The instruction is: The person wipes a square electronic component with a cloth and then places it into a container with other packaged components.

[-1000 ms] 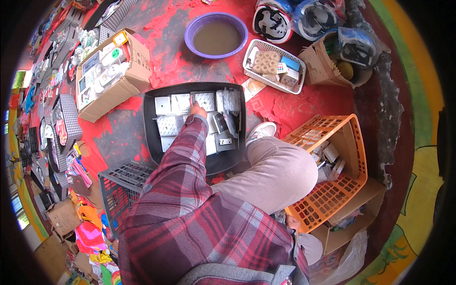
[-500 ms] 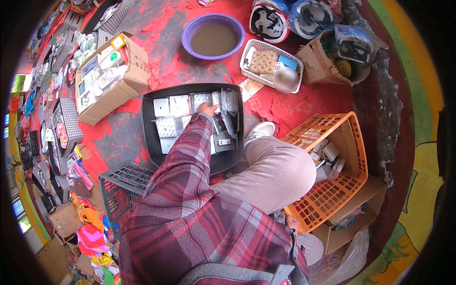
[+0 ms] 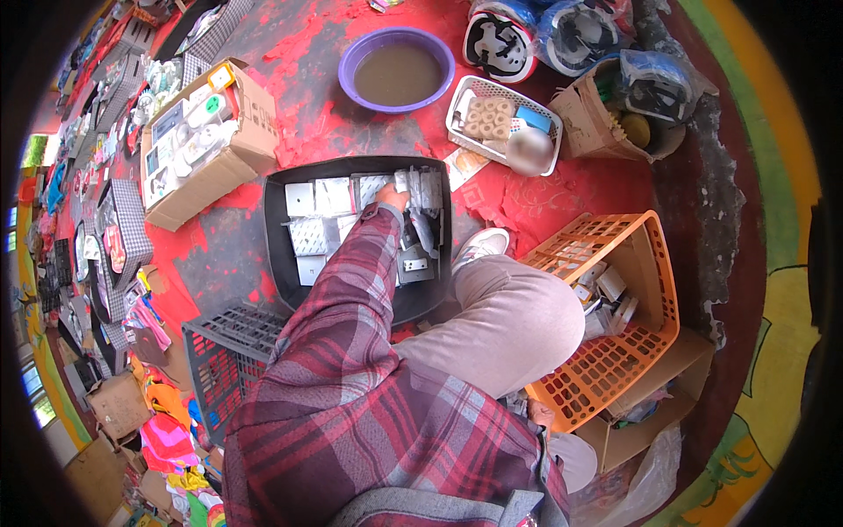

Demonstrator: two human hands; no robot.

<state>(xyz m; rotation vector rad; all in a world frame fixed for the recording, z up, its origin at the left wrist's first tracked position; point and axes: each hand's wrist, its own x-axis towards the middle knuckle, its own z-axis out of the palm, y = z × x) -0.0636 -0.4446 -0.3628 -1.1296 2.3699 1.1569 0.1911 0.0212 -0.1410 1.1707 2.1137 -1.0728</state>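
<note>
The floor [image 3: 562,189] is rough concrete coated in worn red paint, with grey patches showing through at 12 o'clock. From 1 to 5 o'clock runs a dark cracked strip [image 3: 733,211], then curved bands of green and yellow paint [image 3: 777,413]. Daylight falls evenly. At 9 o'clock goods [image 3: 88,237] lie in rows across the ground.

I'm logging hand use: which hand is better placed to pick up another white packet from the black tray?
Left. The left hand is stretched into the tray, fingers at the white packets. The right hand is not in view.
</note>
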